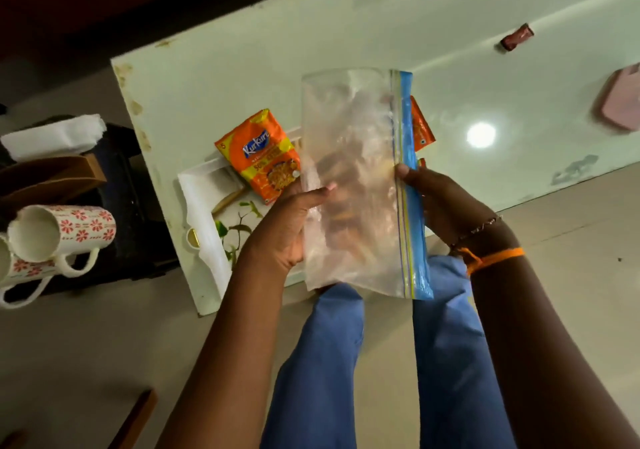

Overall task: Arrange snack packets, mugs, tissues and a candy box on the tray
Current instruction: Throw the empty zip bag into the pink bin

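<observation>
Above the near corner of the pale bench (pixel 242 50), you are holding a clear zip-lock bag (pixel 353 178) in both hands. Your left hand (pixel 287 220) is gripping its closed side, fingers (pixel 322 190) pressed together on the plastic; your right hand (pixel 440 202) is pinching the blue zip strip, thumb on top. Blurred brownish contents are showing through the bag. Under it, a white leaf-printed tray (pixel 204 220) is sitting right at the bench's near edge, an orange Kurkure packet (pixel 263 154) lying across its far rim. Another orange packet (pixel 420 126) is peeking out beyond the zip. Two floral mugs (pixel 62 230) and white tissues (pixel 52 137) are waiting off to the left, apart from the bench. Farther right, the bench is lying mostly open.
</observation>
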{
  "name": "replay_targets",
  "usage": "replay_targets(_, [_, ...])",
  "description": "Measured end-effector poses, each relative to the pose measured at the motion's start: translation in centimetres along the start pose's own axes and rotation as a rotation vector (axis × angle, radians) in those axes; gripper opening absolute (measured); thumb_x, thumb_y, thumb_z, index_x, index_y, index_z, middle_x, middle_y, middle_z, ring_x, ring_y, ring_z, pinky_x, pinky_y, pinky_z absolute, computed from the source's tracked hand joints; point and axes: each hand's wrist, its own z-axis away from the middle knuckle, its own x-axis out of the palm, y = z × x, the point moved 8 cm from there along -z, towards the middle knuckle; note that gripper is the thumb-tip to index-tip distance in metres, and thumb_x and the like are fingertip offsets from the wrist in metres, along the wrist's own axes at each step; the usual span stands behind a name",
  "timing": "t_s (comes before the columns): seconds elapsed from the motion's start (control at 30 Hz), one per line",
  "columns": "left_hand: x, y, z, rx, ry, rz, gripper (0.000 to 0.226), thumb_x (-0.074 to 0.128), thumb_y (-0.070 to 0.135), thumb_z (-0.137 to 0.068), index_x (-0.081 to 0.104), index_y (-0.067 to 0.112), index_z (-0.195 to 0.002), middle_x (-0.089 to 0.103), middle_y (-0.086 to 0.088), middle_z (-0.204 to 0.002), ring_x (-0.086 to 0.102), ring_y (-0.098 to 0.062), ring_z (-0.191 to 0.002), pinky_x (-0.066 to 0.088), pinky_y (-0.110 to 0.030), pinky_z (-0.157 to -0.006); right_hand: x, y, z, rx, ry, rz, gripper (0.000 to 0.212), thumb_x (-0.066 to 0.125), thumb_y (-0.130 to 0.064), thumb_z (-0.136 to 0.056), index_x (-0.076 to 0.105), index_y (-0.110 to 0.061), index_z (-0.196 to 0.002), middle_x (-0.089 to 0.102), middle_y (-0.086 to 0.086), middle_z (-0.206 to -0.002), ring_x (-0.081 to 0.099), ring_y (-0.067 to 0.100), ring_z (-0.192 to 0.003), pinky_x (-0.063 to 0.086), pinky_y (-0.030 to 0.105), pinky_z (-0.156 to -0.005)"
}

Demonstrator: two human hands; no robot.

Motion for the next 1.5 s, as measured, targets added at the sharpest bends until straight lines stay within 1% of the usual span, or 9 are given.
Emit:
replay_targets(0.13, [3.0,-0.6,-2.7,-0.094,0.001,-0.210,0.022,0.059,0.010,-0.084,0.064,0.020,-0.103,0.076,0.004,-0.084,0.071,-0.013,-0.080,0.057,-0.027,-0.062,-4.2,-0.7,-1.4,-0.044,0.009,-0.175,0.018,0.049,-0.013,-0.090,0.059,-0.013,-0.075,0.066,-0.007,-0.047,0.061,0.003,-0.042,0.049,0.013,-0.043])
replay_targets(0.4, [12.8,-2.4,-8.9,-0.134,0.062,-0.470,0.047,0.042,-0.015,-0.082,0.051,0.002,-0.126,0.059,-0.010,-0.111,0.066,-0.013,-0.077,0.052,-0.012,-0.057,-15.8,-4.8,-1.0,-0.259,0.063,-0.172,0.037,0.038,0.018,-0.084,0.058,-0.012,-0.089,0.066,-0.003,-0.070,0.062,0.007,-0.062,0.053,0.016,-0.060])
replay_targets(0.57, [19.7,-5.5,-12.9,-0.357,0.166,-0.220,0.042,0.037,0.032,-0.093,0.055,0.008,-0.122,0.067,-0.013,-0.111,0.059,-0.034,-0.104,0.054,-0.025,-0.065,-25.0,-8.3,-0.7,-0.421,0.237,-0.032,0.048,0.035,0.026,-0.079,0.059,-0.010,-0.059,0.066,-0.009,-0.063,0.059,0.001,-0.064,0.047,0.015,-0.062])
replay_targets(0.67, [25.2,-7.5,-15.2,-0.525,-0.064,-0.310,0.074,0.058,0.061,-0.067,0.048,0.026,-0.132,0.062,-0.003,-0.123,0.061,-0.029,-0.107,0.057,-0.049,-0.073,-30.4,-10.7,-0.3,-0.512,0.328,0.130,0.035,0.051,0.015,-0.070,0.051,-0.020,-0.064,0.053,0.008,-0.086,0.052,-0.006,-0.082,0.041,0.019,-0.078])
replay_targets(0.87, [35.2,-8.7,-22.9,-0.180,-0.198,-0.548,0.090,0.070,0.003,-0.071,0.028,0.049,-0.136,0.053,0.011,-0.117,0.059,-0.001,-0.106,0.054,-0.020,-0.069,-42.8,-11.2,-0.1,-0.465,0.334,-0.375,0.028,0.044,-0.012,-0.081,0.059,-0.021,-0.103,0.061,-0.004,-0.106,0.059,0.010,-0.092,0.049,0.028,-0.077])
replay_targets(1.03, [43.6,-10.5,-27.9,0.036,-0.207,-0.771,0.096,0.074,0.003,-0.066,0.026,0.051,-0.134,0.055,0.009,-0.116,0.057,0.004,-0.103,0.050,-0.023,-0.080,-49.0,-9.8,-0.9,-0.291,0.278,-0.468,0.062,0.047,-0.047,-0.080,0.025,-0.042,-0.138,0.052,-0.013,-0.132,0.059,0.010,-0.109,0.052,0.041,-0.087])
replay_targets(1.17, [49.3,-12.7,-30.6,0.062,-0.247,-0.860,0.087,0.075,0.012,-0.071,0.028,0.052,-0.132,0.046,0.026,-0.109,0.049,0.025,-0.092,0.045,-0.001,-0.066,-55.3,-11.0,-0.4,-0.434,0.611,-0.224,0.066,0.067,0.002,-0.075,0.037,-0.032,-0.123,0.053,-0.006,-0.115,0.063,0.009,-0.096,0.059,0.029,-0.076])
replay_targets(1.33, [54.4,-14.4,-33.2,0.023,-0.245,-0.974,0.049,0.061,0.027,-0.085,0.042,0.040,-0.129,0.050,0.020,-0.122,0.056,0.008,-0.098,0.048,-0.028,-0.092,-64.1,-12.9,1.3,-0.606,1.031,-0.214,0.045,0.059,0.014,-0.074,0.049,-0.024,-0.094,0.054,-0.006,-0.094,0.060,-0.006,-0.074,0.052,0.014,-0.062])
replay_targets(1.5, [55.5,-14.5,-35.3,0.009,-0.135,-1.059,0.023,0.053,0.017,-0.090,0.061,0.030,-0.108,0.063,0.010,-0.107,0.062,-0.011,-0.100,0.048,-0.041,-0.099,-70.9,-14.4,-0.6,-0.466,1.404,0.150,0.040,0.054,0.006,-0.069,0.058,-0.005,-0.108,0.049,0.020,-0.113,0.047,0.018,-0.104,0.029,-0.007,-0.078])
